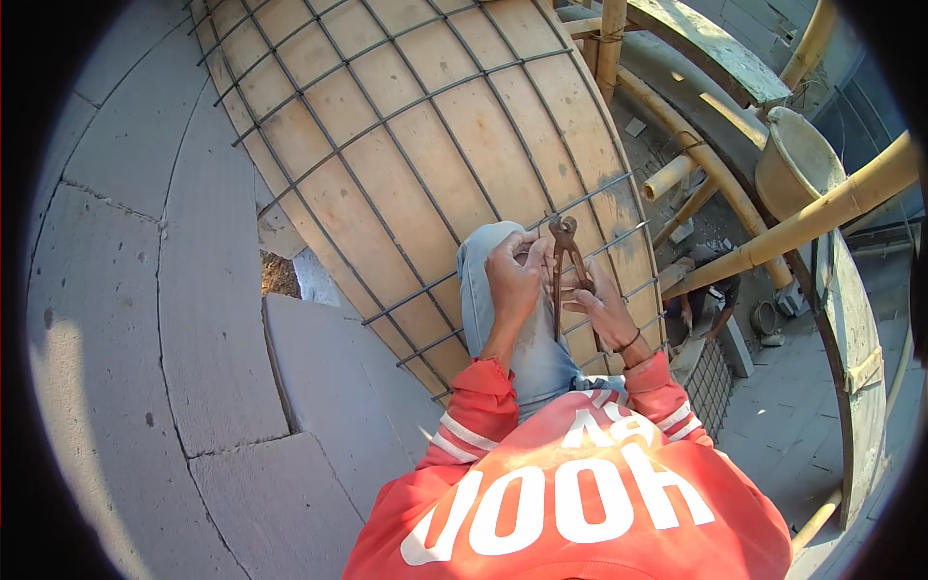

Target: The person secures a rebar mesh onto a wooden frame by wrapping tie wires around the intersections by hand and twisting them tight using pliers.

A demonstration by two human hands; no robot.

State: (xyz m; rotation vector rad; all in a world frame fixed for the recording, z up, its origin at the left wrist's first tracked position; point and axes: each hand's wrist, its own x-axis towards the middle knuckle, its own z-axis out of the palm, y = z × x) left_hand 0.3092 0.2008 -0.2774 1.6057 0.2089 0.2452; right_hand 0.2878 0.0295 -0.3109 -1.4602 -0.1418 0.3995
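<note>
A pair of rusty pincers [563,232] stands upright over my bent knee, jaws pointing away from me. The fingers of my right hand [607,311] are wrapped round one of its handles, and the handles are somewhat spread. Just left of the jaws, my left hand [514,278] is closed with thumb and fingertips together; whatever is between them is too small to make out. Beneath both hands lies a grid of steel reinforcing bars [425,97] over plywood panels [387,169]. My jeans-clad leg [478,261] rests on the grid.
Grey block walling [222,280] runs along the left, with a gap showing rubble. Bamboo poles [802,227] and planks [710,48] form scaffolding at right, where a bucket [795,164] sits. Lower down, another person's arm [723,314] shows near a mesh panel [710,391].
</note>
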